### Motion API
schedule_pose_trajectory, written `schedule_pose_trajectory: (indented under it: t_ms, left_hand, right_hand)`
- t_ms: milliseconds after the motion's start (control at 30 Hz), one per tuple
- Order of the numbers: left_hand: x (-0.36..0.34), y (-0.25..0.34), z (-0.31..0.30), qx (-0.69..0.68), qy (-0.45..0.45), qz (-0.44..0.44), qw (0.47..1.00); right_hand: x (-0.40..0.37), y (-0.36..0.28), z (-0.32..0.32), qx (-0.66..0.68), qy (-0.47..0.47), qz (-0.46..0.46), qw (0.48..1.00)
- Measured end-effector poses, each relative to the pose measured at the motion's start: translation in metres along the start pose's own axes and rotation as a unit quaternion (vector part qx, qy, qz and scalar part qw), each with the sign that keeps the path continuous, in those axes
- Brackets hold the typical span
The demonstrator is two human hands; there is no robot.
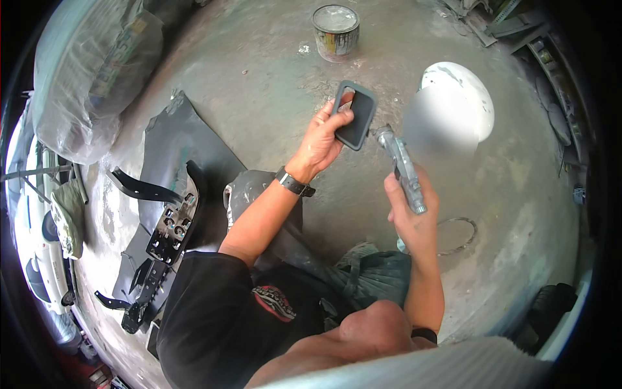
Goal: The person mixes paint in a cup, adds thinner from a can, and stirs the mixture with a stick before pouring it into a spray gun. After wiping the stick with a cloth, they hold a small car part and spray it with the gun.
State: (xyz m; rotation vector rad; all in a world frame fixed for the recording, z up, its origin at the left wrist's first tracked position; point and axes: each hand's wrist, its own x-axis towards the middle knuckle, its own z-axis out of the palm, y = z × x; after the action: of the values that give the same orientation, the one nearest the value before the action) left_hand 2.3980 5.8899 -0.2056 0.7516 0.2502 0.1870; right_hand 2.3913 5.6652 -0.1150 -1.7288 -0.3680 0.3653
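My left hand (324, 139) grips a small rectangular part (356, 120) with rounded corners, a grey raised rim and a dark inner face. The thumb lies over its near edge, and the part is held tilted up above the floor. In my right hand (414, 214) is a grey metal spray gun (403, 165), its handle wrapped by the fingers. The gun's nozzle end points at the part, close to its lower right edge but apart from it. A ring of hose (470, 227) lies near my right wrist.
A paint-stained can (335, 39) stands ahead, and a white rounded piece (463, 84) sits to the right, partly blurred. On the left lie a black bracket assembly (172, 223), a dark flat sheet (172, 139) and a plastic-wrapped bulky item (97, 78). The floor is grey and stained.
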Motion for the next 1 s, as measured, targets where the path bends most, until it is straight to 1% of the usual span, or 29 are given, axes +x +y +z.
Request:
schedule_pose_trajectory:
  t_ms: [33, 67, 100, 167, 200, 300, 400, 500, 600, 700, 800, 900, 933, 1000]
  left_hand:
    - [-0.001, -0.001, 0.005, 0.049, 0.006, 0.014, 0.999]
    - [-0.003, -0.003, 0.003, 0.054, -0.003, 0.010, 0.998]
    - [-0.004, -0.005, 0.004, 0.128, 0.013, 0.024, 0.991]
    - [-0.006, -0.012, 0.007, 0.272, 0.050, 0.053, 0.960]
    - [-0.005, -0.019, 0.008, 0.249, 0.081, 0.071, 0.962]
    - [0.002, -0.033, -0.010, 0.234, 0.091, 0.042, 0.967]
    - [0.003, -0.034, -0.008, 0.358, 0.122, 0.045, 0.924]
    - [0.003, -0.037, -0.010, 0.375, 0.100, 0.032, 0.921]
    - [-0.005, -0.041, -0.001, 0.367, 0.049, 0.155, 0.916]
    - [-0.021, -0.031, 0.021, 0.347, -0.004, 0.116, 0.931]
    - [-0.034, -0.031, 0.028, 0.352, -0.047, 0.051, 0.933]
    - [-0.054, -0.024, 0.049, 0.237, -0.116, 0.031, 0.964]
    - [-0.055, -0.027, 0.047, 0.115, -0.098, -0.033, 0.988]
    - [-0.050, -0.025, 0.044, 0.019, -0.118, -0.063, 0.991]
  right_hand:
    - [0.003, -0.001, 0.000, 0.011, 0.014, 0.014, 1.000]
    - [0.006, -0.003, 0.000, 0.022, 0.028, 0.029, 0.999]
    - [0.008, -0.004, 0.000, 0.034, 0.040, 0.045, 0.998]
    - [0.013, 0.003, -0.005, 0.045, 0.038, 0.067, 0.996]
    - [0.013, 0.005, -0.006, 0.051, 0.036, 0.078, 0.995]
    - [0.011, 0.003, -0.005, 0.072, 0.029, 0.078, 0.994]
    - [0.009, 0.001, -0.001, 0.065, 0.046, 0.039, 0.996]
    - [0.007, -0.001, -0.001, 0.067, 0.039, 0.036, 0.996]
    - [0.011, 0.008, 0.002, 0.040, 0.054, 0.054, 0.996]
    - [0.025, 0.029, 0.005, 0.012, 0.129, -0.040, 0.991]
    - [0.031, 0.024, -0.005, 0.037, 0.128, 0.031, 0.991]
    - [0.038, 0.019, -0.013, 0.064, 0.108, 0.126, 0.984]
    - [0.040, 0.026, -0.015, 0.118, 0.113, 0.094, 0.982]
    - [0.044, 0.046, -0.014, 0.223, 0.115, 0.028, 0.968]
